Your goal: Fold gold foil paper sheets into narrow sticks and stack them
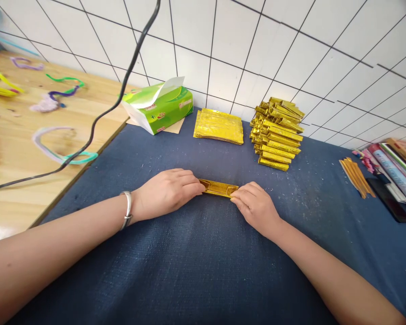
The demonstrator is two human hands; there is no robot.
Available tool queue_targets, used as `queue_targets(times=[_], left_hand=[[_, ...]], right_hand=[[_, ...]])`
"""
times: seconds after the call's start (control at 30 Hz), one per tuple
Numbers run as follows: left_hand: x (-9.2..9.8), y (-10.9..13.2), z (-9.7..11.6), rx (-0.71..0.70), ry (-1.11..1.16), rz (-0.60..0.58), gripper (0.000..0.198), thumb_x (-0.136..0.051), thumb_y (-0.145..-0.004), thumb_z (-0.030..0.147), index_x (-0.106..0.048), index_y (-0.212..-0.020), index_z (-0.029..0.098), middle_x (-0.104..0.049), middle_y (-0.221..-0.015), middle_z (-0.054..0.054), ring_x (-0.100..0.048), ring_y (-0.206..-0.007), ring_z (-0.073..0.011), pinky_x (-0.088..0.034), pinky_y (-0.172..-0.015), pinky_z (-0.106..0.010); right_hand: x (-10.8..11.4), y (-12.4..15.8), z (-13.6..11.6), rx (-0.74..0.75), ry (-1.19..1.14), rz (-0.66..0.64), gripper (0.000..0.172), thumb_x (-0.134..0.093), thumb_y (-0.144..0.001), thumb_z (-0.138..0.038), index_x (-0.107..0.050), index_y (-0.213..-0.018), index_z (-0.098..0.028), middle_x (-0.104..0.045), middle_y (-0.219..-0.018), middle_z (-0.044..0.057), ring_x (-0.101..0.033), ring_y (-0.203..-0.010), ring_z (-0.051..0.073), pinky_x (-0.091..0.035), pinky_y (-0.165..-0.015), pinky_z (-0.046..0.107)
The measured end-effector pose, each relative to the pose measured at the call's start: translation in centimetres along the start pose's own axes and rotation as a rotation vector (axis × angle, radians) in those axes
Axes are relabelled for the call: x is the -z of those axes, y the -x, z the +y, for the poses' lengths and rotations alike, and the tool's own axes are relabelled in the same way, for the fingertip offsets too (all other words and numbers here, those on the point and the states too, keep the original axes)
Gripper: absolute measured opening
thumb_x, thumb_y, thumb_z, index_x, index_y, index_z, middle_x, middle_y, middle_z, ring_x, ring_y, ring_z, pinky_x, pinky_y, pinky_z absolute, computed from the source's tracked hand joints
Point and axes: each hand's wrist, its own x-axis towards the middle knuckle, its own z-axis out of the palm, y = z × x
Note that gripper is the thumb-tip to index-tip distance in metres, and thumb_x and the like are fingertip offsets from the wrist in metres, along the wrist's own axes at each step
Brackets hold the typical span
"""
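Note:
A narrow folded strip of gold foil paper (218,187) lies between my hands over the dark blue cloth. My left hand (171,192), with a silver bangle at the wrist, pinches its left end. At the other end, the fingertips of my right hand (257,207) are closed on the strip's corner. Farther back sits a flat stack of gold foil paper sheets (218,126). To the right of that stack rises a pile of folded gold foil paper strips (277,135).
A green tissue pack (162,106) stands at the back left. A black cable (113,106) hangs across the left side. Pipe cleaners (67,81) lie on the wooden table (111,126). At the right are brown strips (357,177), a black phone (389,201) and books (401,167).

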Motion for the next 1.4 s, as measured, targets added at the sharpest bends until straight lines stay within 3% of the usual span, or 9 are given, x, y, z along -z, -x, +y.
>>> queue_targets(times=[0.23,0.77,1.23,1.4], left_hand=[[-0.4,-0.3,0.6,0.203,0.137,0.024,0.024,-0.039,-0.094,0.03,-0.059,-0.094,0.017,-0.062,-0.086,-0.003,-0.057,-0.08,-0.0149,-0.044,-0.077,-0.029],[-0.7,-0.7,1.4,0.382,0.164,0.015,0.019,-0.044,-0.09,0.028,-0.06,-0.089,0.018,-0.062,-0.083,-0.003,-0.057,-0.078,-0.0157,-0.044,-0.076,-0.03],[-0.6,-0.9,1.3,0.42,0.176,-0.029,0.015,-0.046,-0.088,0.024,-0.06,-0.088,0.018,-0.061,-0.082,-0.003,-0.057,-0.078,-0.016,-0.043,-0.074,-0.03],[-0.2,-0.8,1.9,0.316,0.064,0.022,0.017,-0.045,-0.089,0.02,-0.062,-0.091,0.019,-0.06,-0.086,-0.005,-0.054,-0.081,-0.0166,-0.04,-0.072,-0.03]], right_hand=[[0.3,-0.3,-0.6,-0.173,-0.053,-0.044,0.019,-0.046,-0.091,-0.027,-0.058,-0.079,-0.019,-0.06,-0.077,0.004,-0.052,-0.076,0.016,-0.041,-0.076,0.031],[0.2,-1.4,-0.8,-0.33,-0.075,-0.061,0.021,-0.054,-0.081,-0.021,-0.046,-0.062,-0.02,-0.054,-0.064,-0.001,-0.047,-0.066,0.013,-0.035,-0.062,0.026],[0.5,-2.1,-0.7,-0.364,-0.038,-0.16,0.018,-0.055,-0.078,-0.021,-0.048,-0.062,-0.02,-0.052,-0.063,-0.002,-0.046,-0.064,0.013,-0.032,-0.059,0.025],[0.4,-2.0,-0.7,-0.371,-0.047,-0.136,0.017,-0.056,-0.077,-0.02,-0.046,-0.063,-0.02,-0.052,-0.064,-0.002,-0.046,-0.064,0.013,-0.032,-0.059,0.025]])
